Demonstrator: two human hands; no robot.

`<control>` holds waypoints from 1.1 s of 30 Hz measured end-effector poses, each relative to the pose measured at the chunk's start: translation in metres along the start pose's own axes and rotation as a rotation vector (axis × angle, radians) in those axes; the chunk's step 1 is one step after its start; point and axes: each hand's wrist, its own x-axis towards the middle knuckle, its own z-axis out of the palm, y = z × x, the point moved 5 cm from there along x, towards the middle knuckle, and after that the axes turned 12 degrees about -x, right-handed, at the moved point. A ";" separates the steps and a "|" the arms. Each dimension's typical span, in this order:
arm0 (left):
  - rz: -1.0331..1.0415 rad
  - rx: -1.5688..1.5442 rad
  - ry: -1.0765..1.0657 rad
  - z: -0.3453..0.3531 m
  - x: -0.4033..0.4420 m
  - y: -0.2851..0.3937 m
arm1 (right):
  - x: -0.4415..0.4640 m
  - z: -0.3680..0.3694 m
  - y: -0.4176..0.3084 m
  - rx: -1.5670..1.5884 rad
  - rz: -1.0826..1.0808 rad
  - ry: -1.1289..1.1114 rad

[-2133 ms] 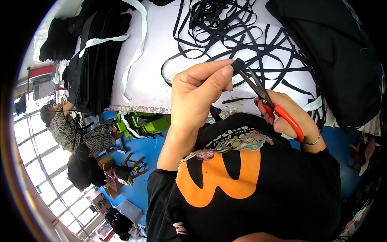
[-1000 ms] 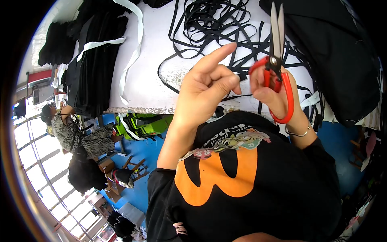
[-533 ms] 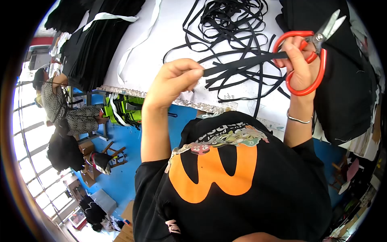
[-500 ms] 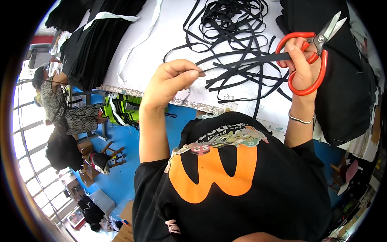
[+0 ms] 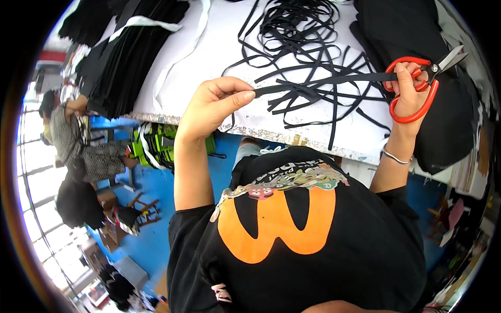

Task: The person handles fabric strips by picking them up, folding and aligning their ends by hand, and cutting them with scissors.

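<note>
A flat black strap (image 5: pixel 349 79) stretches nearly straight across the worktable between my two hands. My left hand (image 5: pixel 211 107) is closed, pinching one part of the strap between thumb and fingertips. In my right hand (image 5: pixel 409 91) are both the strap's other part, held under the thumb, and red-handled scissors (image 5: pixel 429 104). The scissor blades are slightly apart and point up and right, away from the strap. Beneath the stretched strap lie several cut black strips, crossing one another, and behind them is a tangled heap of black strap (image 5: pixel 300 23).
Stacked black fabric (image 5: pixel 449 130) lies at the table's right. More black pieces (image 5: pixel 122 68) and a white tape (image 5: pixel 175 60) lie on the left. Green-and-black items (image 5: pixel 156 146) sit beyond the table's worn front edge (image 5: pixel 250 133). Another person (image 5: pixel 78 135) works at far left.
My right hand has moved right with the scissors, and the strap between my hands is now longer and straighter. My left hand has shifted slightly left.
</note>
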 end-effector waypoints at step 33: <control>-0.332 -0.091 -0.876 0.147 -0.075 -0.052 | -0.362 0.087 -0.051 -0.488 0.363 0.265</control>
